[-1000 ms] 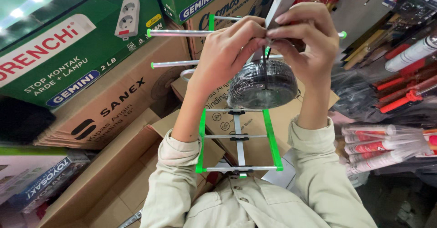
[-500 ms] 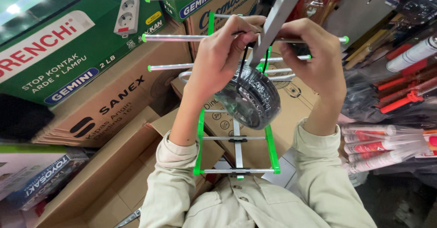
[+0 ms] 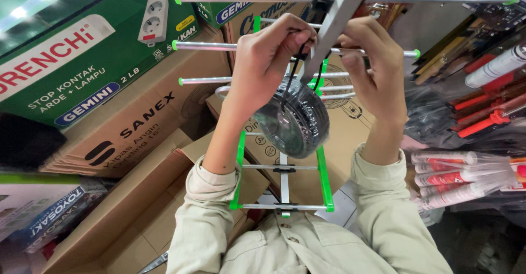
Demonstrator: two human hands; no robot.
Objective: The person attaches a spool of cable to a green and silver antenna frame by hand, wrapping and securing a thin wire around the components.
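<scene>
Antenna [image 3: 285, 170], an aluminium TV aerial with green plastic side rails and green-capped rods, is held up in front of the person's chest, its boom [image 3: 337, 19] rising toward the top of the view. Cardboard boxes [image 3: 118, 137] are stacked at far left, behind it. A coil of black cable [image 3: 298, 120], wrapped in clear plastic, hangs against the boom between the 2 forearms, and a black lead runs up from it to the fingers. Judging by this, the cable is already at the boom, but fixing it there looks unfinished. Left hand [image 3: 268, 66] is raised, wrist bent, its grip pinched together on the black lead. Right hand [image 3: 375, 68] curls around the far side of the boom, grip clamped on it. Tubes of sealant [image 3: 466, 170] lie at right.
</scene>
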